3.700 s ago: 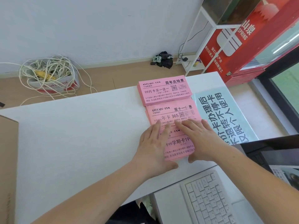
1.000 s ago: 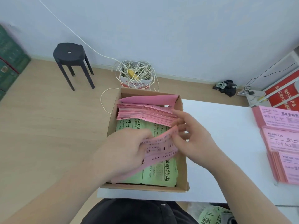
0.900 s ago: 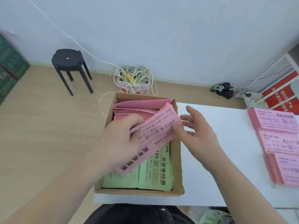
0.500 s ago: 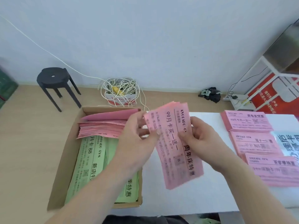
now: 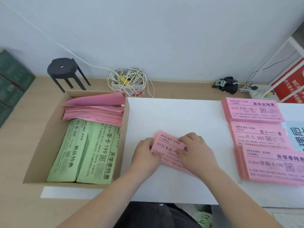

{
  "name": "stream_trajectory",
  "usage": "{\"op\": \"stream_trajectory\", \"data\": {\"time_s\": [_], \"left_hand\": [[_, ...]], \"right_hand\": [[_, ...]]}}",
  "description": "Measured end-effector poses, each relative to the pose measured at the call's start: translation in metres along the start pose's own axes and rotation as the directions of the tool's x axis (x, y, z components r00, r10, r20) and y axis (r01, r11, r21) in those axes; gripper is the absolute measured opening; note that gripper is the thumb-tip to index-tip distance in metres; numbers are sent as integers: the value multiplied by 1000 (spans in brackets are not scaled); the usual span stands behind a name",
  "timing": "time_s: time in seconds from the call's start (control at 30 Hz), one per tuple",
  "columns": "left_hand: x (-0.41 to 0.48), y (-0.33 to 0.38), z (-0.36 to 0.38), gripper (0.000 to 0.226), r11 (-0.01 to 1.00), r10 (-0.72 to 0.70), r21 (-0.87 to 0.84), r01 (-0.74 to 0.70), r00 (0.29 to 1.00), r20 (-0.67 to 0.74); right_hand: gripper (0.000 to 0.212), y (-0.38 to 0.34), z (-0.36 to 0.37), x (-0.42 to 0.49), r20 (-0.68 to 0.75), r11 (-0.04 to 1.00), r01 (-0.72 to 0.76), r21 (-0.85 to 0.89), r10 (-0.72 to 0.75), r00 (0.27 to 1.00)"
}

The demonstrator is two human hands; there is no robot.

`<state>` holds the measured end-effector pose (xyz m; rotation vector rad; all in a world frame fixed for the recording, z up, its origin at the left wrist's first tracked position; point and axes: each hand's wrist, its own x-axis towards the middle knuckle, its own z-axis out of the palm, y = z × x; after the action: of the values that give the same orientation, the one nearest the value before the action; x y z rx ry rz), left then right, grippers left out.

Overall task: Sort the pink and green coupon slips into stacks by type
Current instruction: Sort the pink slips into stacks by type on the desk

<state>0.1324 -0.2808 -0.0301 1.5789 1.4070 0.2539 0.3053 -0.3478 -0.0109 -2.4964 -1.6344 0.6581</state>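
1. Roughly midway along the white table, closer to its near edge than to its far edge, the pink bundle of coupon slips lay flat on the top, turned slightly askew.
2. The left hand held the bundle's left end, its fingers curled against that edge.
3. The right hand covered the bundle's right half, knuckles up and fingers bent down over the paper, so both hands were closed on the same slips. The right end of the bundle was hidden beneath it.
4. Along the table's right edge three sorted piles lay in a row, each touching or overlapping the next: the far pink stack at the far right corner, the middle pink stack just nearer, and the near pink stack nearest, its slips fanned a little at the left side.
5. A pale blue sheet with large characters lay at the right edge beside the middle pile.
6. At the table's left edge stood the cardboard box, open at the top.
7. Against the box's far wall lay the loose pink slips, the topmost curling upward.
8. In front of them, side by side and touching, lay the left green stack and the right green stack, their far ends tucked under the pink heap.
9. On the floor beyond the table stood a black stool, a cable tangle in a small carton, and a dark cloth near the wall. A red sign leaned at the far right.
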Motion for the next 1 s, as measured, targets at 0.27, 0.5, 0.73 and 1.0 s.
{"op": "stream_trajectory", "data": {"time_s": [0.27,0.5,0.73,1.0], "left_hand": [[-10,-8,7,47,997,47,-56,-53,993,-105],[-12,-15,14,34,989,77,-130,-78,997,-9],[-32,-14,43,46,970,239,-69,-232,964,120],[-29,-24,17,48,932,-72,-360,39,994,-78]], "right_hand": [[50,5,21,-10,85,996,20,90,-28,996],[48,6,10,-13,124,984,-41,176,19,992],[64,3,8,-8,159,963,-129,235,93,983],[35,5,14,-7,116,998,-25,63,17,993]]}}
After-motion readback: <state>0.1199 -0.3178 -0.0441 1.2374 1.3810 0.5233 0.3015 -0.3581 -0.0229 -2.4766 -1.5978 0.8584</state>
